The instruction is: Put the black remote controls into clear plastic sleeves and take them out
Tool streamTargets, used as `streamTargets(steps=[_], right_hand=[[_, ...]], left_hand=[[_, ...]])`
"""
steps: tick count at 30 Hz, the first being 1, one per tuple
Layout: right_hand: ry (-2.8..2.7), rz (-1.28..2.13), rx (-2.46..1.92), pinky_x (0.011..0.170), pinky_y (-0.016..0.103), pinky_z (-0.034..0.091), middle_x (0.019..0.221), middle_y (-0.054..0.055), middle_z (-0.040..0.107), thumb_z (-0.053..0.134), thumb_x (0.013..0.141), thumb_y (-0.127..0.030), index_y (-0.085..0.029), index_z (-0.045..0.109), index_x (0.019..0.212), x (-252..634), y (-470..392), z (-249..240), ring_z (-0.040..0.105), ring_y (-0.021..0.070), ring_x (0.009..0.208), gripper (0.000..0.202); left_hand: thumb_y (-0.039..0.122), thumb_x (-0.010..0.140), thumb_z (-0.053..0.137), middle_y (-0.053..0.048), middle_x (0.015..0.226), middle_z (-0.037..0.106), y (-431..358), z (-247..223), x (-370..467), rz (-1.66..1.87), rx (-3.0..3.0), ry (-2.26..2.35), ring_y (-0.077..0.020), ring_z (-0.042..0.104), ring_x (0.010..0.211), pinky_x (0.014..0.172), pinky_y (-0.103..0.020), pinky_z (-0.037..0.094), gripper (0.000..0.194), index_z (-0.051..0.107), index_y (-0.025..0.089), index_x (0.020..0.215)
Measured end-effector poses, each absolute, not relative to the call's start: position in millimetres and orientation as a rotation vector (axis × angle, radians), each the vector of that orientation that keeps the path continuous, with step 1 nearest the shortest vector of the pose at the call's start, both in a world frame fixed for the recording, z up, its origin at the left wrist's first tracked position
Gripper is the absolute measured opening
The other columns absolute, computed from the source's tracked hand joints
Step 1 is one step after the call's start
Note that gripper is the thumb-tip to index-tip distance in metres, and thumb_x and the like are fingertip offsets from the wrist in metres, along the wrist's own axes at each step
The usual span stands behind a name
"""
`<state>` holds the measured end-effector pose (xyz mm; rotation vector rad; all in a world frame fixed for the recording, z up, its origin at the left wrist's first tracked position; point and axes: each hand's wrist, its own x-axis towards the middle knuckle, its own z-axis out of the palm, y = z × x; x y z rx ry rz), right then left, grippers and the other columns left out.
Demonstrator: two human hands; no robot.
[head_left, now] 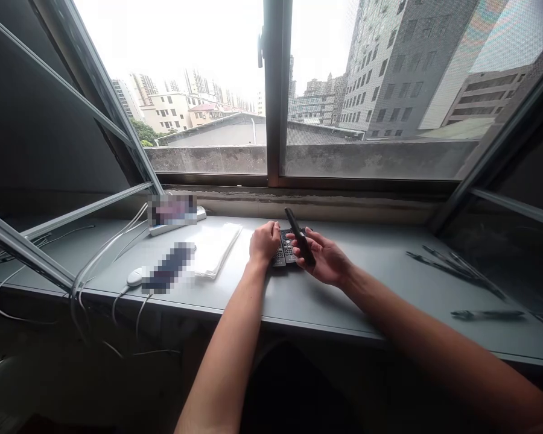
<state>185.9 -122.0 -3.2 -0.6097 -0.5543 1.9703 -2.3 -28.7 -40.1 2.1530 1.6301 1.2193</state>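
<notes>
My right hand (329,260) is closed around a slim black remote control (300,239), which it holds up at a tilt above the desk. Under it lie black remote controls with rows of small buttons (288,255), side by side on the grey desk (308,307). Curled into a loose fist, my left hand (264,242) rests at the left edge of these remotes. Whatever its fingers grip is hidden from view. A stack of white paper (219,248) lies just left of that hand.
Several pens (452,268) and a single pen (486,314) lie at the right. At the left are a white power strip (181,225), a white plug-like piece (134,277), a blurred-out dark object (168,269) and loose cables (79,289). Metal frames flank the desk; a window stands behind.
</notes>
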Motion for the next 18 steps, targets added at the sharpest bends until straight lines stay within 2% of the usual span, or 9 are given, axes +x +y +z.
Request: streamTargets(steps=[3,7,11,13,15,18], right_hand=[[-0.531,1.940,-0.711,0.060,0.026,0.065,0.104,0.013,0.078,0.062,0.110,-0.033,-0.011,0.070,0.125,184.3,-124.9,0.2,0.076,0.0202,0.083,0.028],[-0.546,1.965,-0.706,0.056,0.024,0.062,0.113,0.015,0.079,0.058,0.110,-0.028,-0.013,0.071,0.123,183.7,-125.2,1.3,0.074,0.0181,0.079,0.024],[-0.581,2.005,-0.603,0.047,0.023,0.052,0.101,0.012,0.077,0.049,0.114,-0.042,-0.016,0.071,0.121,184.9,-123.1,-1.0,0.063,0.0155,0.066,0.035],[-0.612,2.035,-0.548,0.045,0.022,0.047,0.092,0.009,0.073,0.049,0.114,-0.044,-0.017,0.071,0.125,185.2,-122.9,-2.3,0.057,0.0139,0.061,0.036],[-0.652,2.038,-0.525,0.048,0.022,0.048,0.090,0.006,0.070,0.054,0.113,-0.043,-0.018,0.071,0.127,184.8,-124.0,-3.2,0.056,0.0133,0.062,0.033],[-0.718,1.982,-0.577,0.058,0.025,0.055,0.095,0.006,0.070,0.068,0.108,-0.040,-0.017,0.072,0.123,183.0,-127.1,-4.0,0.063,0.0156,0.073,0.028]], left_hand=[[0.036,0.112,0.044,-0.007,0.095,0.080,-30.1,-38.9,-2.6,1.194,2.152,1.642,-0.0231,0.071,0.083,0.076,-0.031,0.045,0.036,0.073,0.025,0.094],[0.039,0.113,0.043,-0.008,0.098,0.081,-33.0,-35.7,-2.3,1.174,2.132,1.644,-0.0242,0.073,0.088,0.079,-0.032,0.047,0.037,0.075,0.025,0.100],[0.042,0.114,0.043,-0.009,0.098,0.081,-33.5,-35.3,-1.9,1.165,2.133,1.657,-0.0248,0.073,0.089,0.079,-0.032,0.046,0.039,0.075,0.026,0.100],[0.043,0.114,0.042,-0.009,0.096,0.080,-32.6,-36.5,-1.9,1.180,2.154,1.664,-0.0248,0.072,0.088,0.078,-0.032,0.045,0.040,0.075,0.026,0.098],[0.042,0.114,0.042,-0.008,0.095,0.080,-31.4,-37.9,-2.2,1.199,2.176,1.668,-0.0248,0.072,0.086,0.076,-0.033,0.044,0.039,0.073,0.026,0.095],[0.039,0.113,0.044,-0.008,0.093,0.080,-29.9,-39.4,-2.6,1.211,2.184,1.669,-0.0248,0.072,0.084,0.075,-0.033,0.043,0.037,0.072,0.026,0.093]])
